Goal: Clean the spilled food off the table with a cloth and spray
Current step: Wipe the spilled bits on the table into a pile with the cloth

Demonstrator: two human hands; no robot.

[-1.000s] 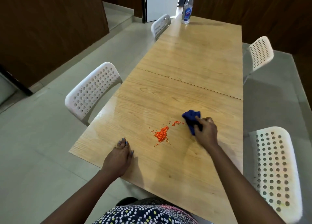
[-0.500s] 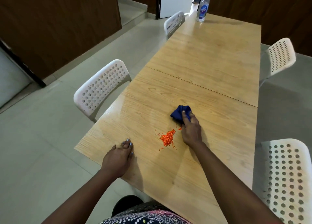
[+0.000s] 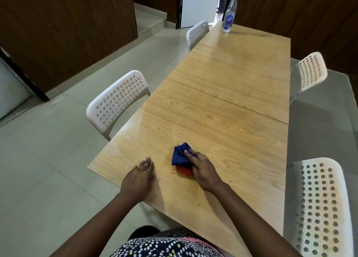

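A bunched dark blue cloth (image 3: 180,154) lies on the wooden table (image 3: 228,109) near its front left corner. My right hand (image 3: 201,167) presses down on it and grips its near side. Orange food crumbs (image 3: 184,171) sit in a blurred heap just below the cloth, against my right hand, with a few loose bits to the left. My left hand (image 3: 140,176) rests flat on the table beside the spill, fingers together, holding nothing. A clear spray bottle (image 3: 229,14) with a blue trigger and label stands upright at the table's far end.
White perforated chairs stand around the table: one at the left (image 3: 114,105), one far left (image 3: 197,32), one far right (image 3: 311,72), one near right (image 3: 321,208). Dark wood walls and a pale tiled floor surround it.
My right hand has swept the cloth left and toward me, over the crumbs. The spill is now gathered into a tighter heap under the cloth's near edge. My left hand has stayed put.
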